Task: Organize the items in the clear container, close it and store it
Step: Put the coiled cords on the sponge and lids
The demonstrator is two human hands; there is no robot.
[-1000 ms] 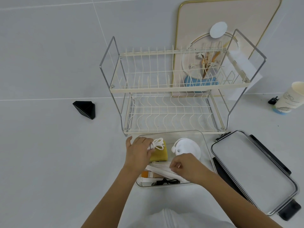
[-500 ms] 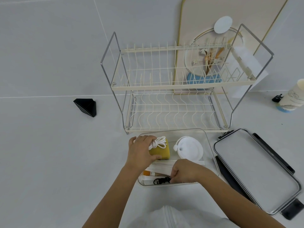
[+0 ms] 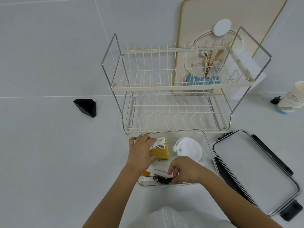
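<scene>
The clear container [image 3: 207, 142] sits open in front of the dish rack. Inside lie a yellow sponge [image 3: 160, 152], a coiled white cable [image 3: 158, 143] on top of it, a round white lid [image 3: 189, 149], white flat packets [image 3: 160, 167], an orange item [image 3: 146, 173] and a black cable [image 3: 162, 180]. My left hand [image 3: 139, 151] grips the sponge and white cable at the container's left side. My right hand [image 3: 182, 171] pinches the black cable at the near edge. The container's lid [image 3: 253, 170], with black latches, lies to the right.
A two-tier cream wire dish rack [image 3: 174, 89] stands just behind the container. A black wedge [image 3: 86, 107] lies to the left. A paper cup [image 3: 292, 100] and a small black clip [image 3: 275, 99] are at far right. A framed board [image 3: 205, 17] leans against the wall.
My right hand has moved from the white packets down to the near edge and taken hold of the black cable. My left hand has stayed on the sponge and white cable.
</scene>
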